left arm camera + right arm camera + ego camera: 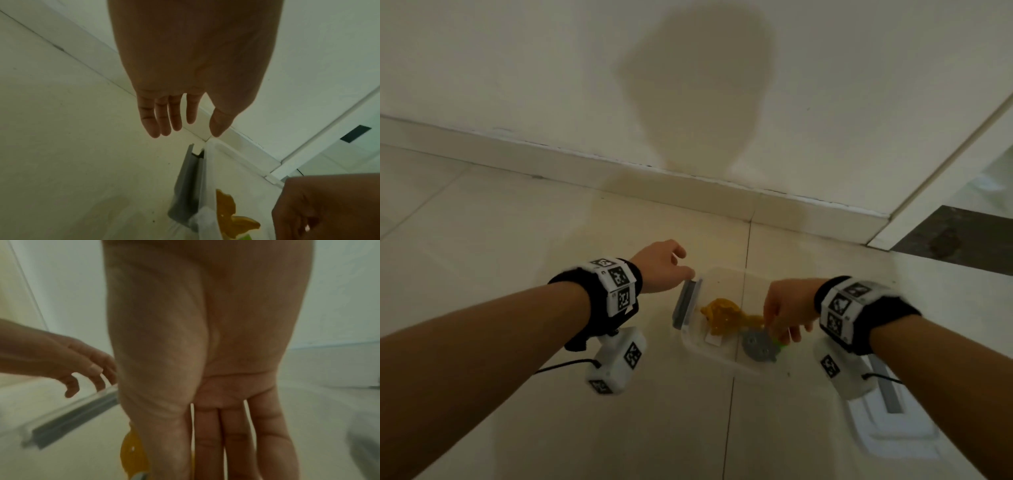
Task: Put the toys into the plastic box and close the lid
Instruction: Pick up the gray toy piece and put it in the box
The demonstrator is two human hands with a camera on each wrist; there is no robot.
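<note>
A clear plastic box [717, 353] stands lidless on the tiled floor, its grey latch [686, 303] raised at the left end. Inside lie an orange toy [724, 315] and a grey gear-shaped toy [758, 344] with a green piece [781, 344] beside it. My right hand [786, 320] hangs over the box's right half, fingers straight and pointing down just above the gear toy, gripping nothing that I can see. My left hand [671, 270] hovers above the latch with relaxed, spread fingers [164, 123] and holds nothing. The right wrist view shows straight fingers [236, 443] and the orange toy [133, 456].
The box's clear lid [893, 431], with its own grey latch, lies on the floor at the lower right under my right wrist. A white wall and skirting board [619, 164] run behind the box. A dark threshold strip [955, 236] lies at the far right.
</note>
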